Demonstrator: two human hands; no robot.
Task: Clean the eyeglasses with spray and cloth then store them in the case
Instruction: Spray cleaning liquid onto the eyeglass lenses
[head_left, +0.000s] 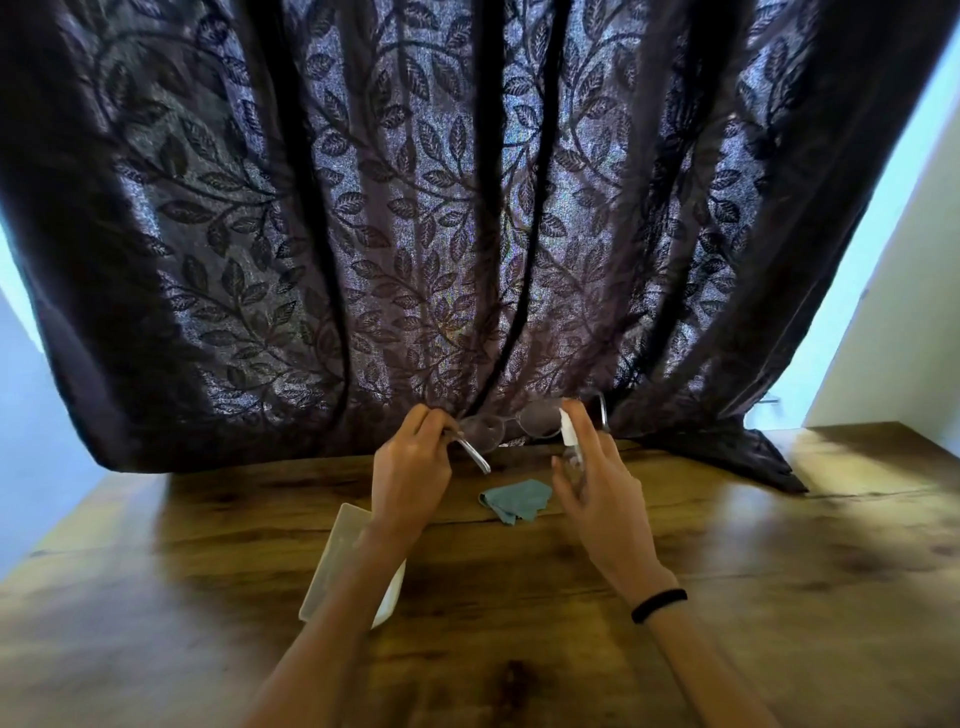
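My left hand (410, 470) pinches the left hinge of thin-framed eyeglasses (519, 425), held up above the wooden table (727, 571) with the temples unfolded toward me. My right hand (597, 488) grips a small clear spray bottle (570, 441); its white nozzle sits just in front of the right lens, my index finger on top. A crumpled blue-grey cloth (517, 500) lies on the table between my hands. A white glasses case (345, 558) lies open on the table at left, partly hidden under my left forearm.
A dark purple curtain (415, 234) with a leaf pattern hangs right behind the glasses and drapes onto the table's far edge. A pale wall (904, 312) rises at the right. A black band circles my right wrist.
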